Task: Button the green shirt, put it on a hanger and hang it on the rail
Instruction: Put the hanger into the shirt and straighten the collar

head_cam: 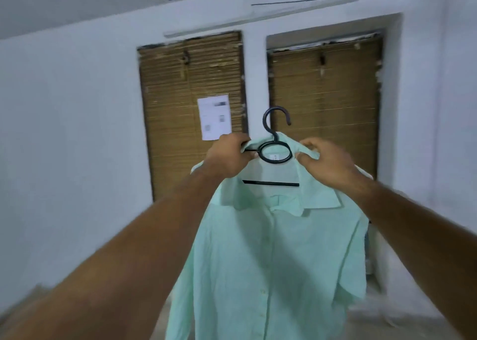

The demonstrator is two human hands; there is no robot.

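Against the white wall behind: two brown blinds, a paper sheet on the left one. Both arms raised forward. I note left hand pinching hanger and collar, right hand pinching collar; green shirt hangs midair on the hanger, front closed

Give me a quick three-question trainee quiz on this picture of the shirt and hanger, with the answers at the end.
1. True or false: the green shirt is draped on the black hanger.
2. Multiple choice: the hanger's hook is A) over a rail, B) free in the air, C) enclosed in a hand.
3. Fill in: the right hand pinches the shirt's ____.
Key: 1 true; 2 B; 3 collar.
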